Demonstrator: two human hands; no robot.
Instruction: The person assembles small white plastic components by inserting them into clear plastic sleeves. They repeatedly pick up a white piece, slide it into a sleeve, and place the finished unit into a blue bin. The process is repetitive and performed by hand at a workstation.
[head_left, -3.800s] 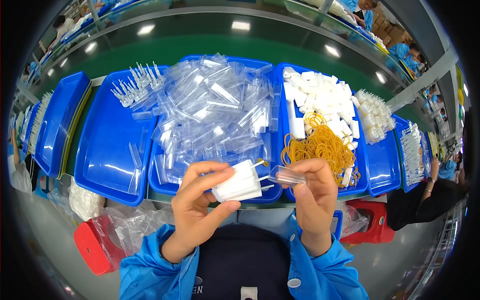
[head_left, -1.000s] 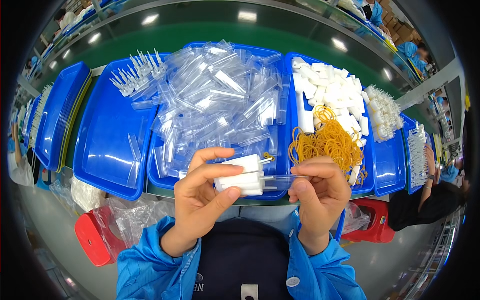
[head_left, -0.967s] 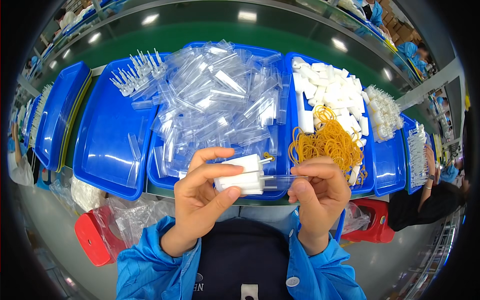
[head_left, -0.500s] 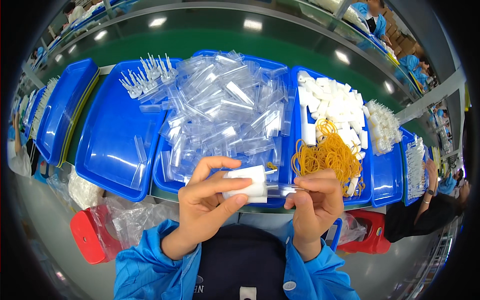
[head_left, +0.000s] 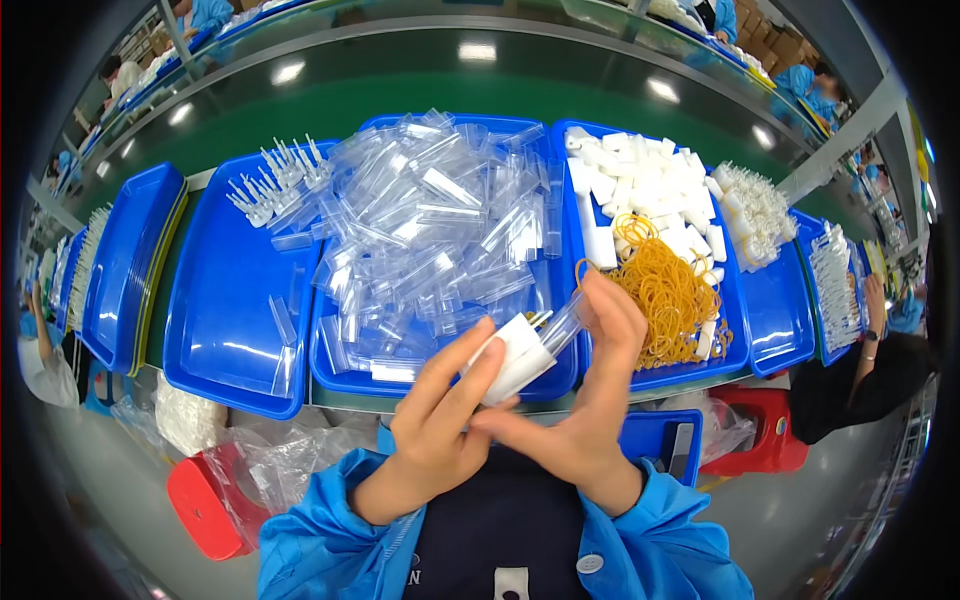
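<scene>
Open tray floor: the wide blue plastic tray (head_left: 215, 330) on the left is mostly bare along its front edge and right side.
Blocked middle: the heap of clear plastic sleeves (head_left: 425, 235) fills the centre blue tray (head_left: 345, 375) nearly edge to edge.
Blocked right: white plastic blocks (head_left: 645, 180) crowd the back of the right blue tray (head_left: 735, 340); the tangle of yellow rubber bands (head_left: 670, 295) covers its front.
Front edge: the left hand (head_left: 440, 425) and right hand (head_left: 585, 420) occupy the gap before the centre tray.

Work surface: green-topped bench (head_left: 400, 85) carrying a row of trays.
Directly on it sit shallow blue plastic trays (head_left: 225, 340) side by side, edges touching; a stack of empty blue trays (head_left: 125, 260) rests at far left.
</scene>
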